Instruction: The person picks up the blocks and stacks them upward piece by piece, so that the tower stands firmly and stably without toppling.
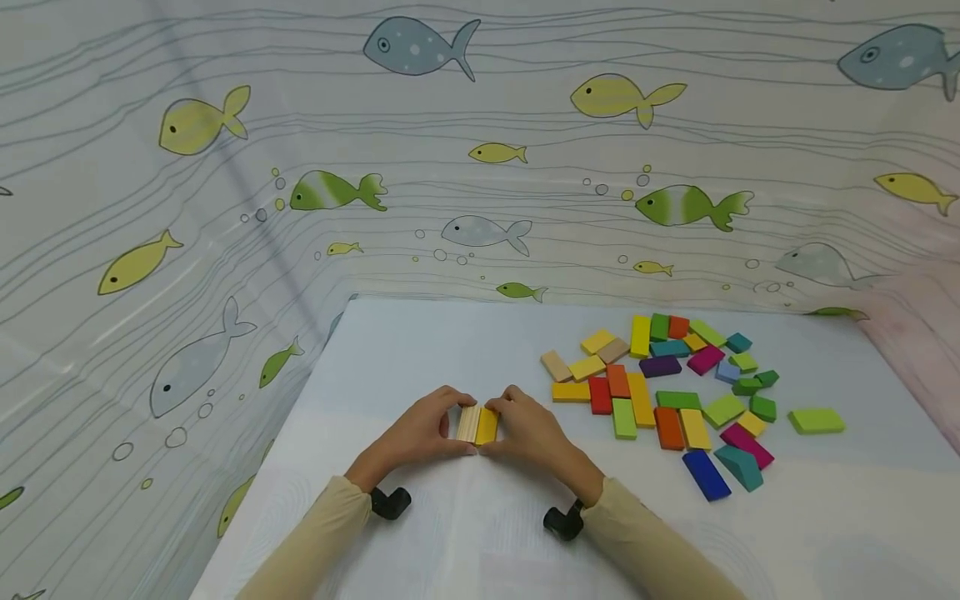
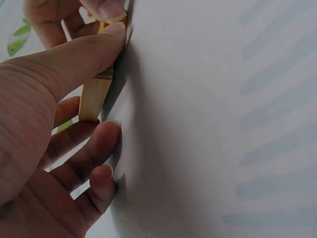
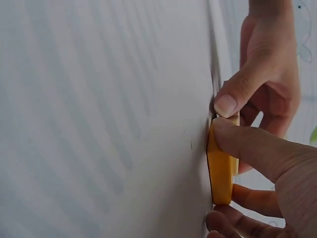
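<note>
**Pinching side by side, at 6 o'clock from centre**

Pinches a pale wooden piece with the left hand, thumb at the 6 o'clock end, fingers at the 12. Grips one yellow block the same way with the right hand. Shows fine lines along the pale wooden piece; cannot tell whether one block or several. Aligned, long axis beside long axis, nearly from 6 to 12 o'clock, tipped slightly toward 1. Set on the white table.

Spread from 2 to just past 3 o'clock of the hands: about thirty-two loose blocks, including one purple block, one dark blue block and two magenta blocks. Outermost, at 3: one lime block.

Worn at the wrists: two black devices. Printed on the curtain, at 10 and 2 o'clock: two striped green fish.
</note>
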The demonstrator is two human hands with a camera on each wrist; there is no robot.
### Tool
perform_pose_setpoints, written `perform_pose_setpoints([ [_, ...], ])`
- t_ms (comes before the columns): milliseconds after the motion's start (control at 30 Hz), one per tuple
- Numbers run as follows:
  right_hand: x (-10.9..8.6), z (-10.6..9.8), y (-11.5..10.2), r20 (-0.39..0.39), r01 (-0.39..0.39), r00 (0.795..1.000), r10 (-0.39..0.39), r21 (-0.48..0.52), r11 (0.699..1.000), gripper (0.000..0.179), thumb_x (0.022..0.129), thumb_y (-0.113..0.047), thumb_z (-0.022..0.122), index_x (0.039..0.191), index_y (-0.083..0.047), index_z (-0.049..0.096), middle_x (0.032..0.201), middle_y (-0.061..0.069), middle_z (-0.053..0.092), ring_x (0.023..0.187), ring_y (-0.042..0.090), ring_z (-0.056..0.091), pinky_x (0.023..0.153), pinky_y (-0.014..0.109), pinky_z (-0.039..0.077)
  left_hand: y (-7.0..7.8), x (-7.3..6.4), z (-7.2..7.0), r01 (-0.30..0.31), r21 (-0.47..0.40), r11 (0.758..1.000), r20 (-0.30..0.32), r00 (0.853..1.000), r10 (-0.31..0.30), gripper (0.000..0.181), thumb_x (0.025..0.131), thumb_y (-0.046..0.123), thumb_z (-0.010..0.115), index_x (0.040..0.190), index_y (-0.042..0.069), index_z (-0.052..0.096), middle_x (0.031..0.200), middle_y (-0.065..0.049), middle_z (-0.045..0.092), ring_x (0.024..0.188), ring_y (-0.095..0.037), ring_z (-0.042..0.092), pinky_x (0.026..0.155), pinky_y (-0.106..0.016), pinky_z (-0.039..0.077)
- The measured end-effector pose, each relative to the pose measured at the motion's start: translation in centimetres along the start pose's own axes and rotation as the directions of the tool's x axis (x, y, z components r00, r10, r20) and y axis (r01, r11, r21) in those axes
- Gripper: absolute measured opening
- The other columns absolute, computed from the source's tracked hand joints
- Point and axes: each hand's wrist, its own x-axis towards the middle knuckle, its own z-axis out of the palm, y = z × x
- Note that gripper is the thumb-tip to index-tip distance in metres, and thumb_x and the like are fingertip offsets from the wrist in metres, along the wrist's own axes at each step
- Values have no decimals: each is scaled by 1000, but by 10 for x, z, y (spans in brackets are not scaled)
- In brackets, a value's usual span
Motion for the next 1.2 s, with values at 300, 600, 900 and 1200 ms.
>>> perform_pose_setpoints([
  [300,0,-3,-1,22,10,1000,-10,2,1000,75,78,-50,89,134,-6,67,123,7,62,101,20,63,86,37,56,2,2,2,12,8,1000,39,999,-13,70,82,44,87,140,15,61,127,0,55,72,-9,51,67,-27,48],
  [600,-14,-39,32,-49,-102,993,107,88,991,50,85,-28,87,129,-12,71,119,9,67,96,21,62,84,38,56,-3,5,7,27,17,999,36,999,-28,66,83,46,86,139,22,61,123,5,52,74,-8,51,69,-26,49],
  [900,-22,-65,67,-92,-276,958,273,-24,961,40,90,-21,82,126,-6,73,107,13,58,84,23,55,80,38,55,-9,5,5,43,-9,999,26,999,-43,65,83,43,87,137,20,61,123,3,52,74,-9,52,68,-26,49],
  [1200,-30,-66,75,82,-278,958,274,52,959,60,89,-27,83,143,-11,60,89,4,61,81,20,56,72,34,53,-13,9,9,12,-62,998,39,999,-10,69,82,40,88,141,17,59,124,0,51,74,-10,50,67,-26,48],
])
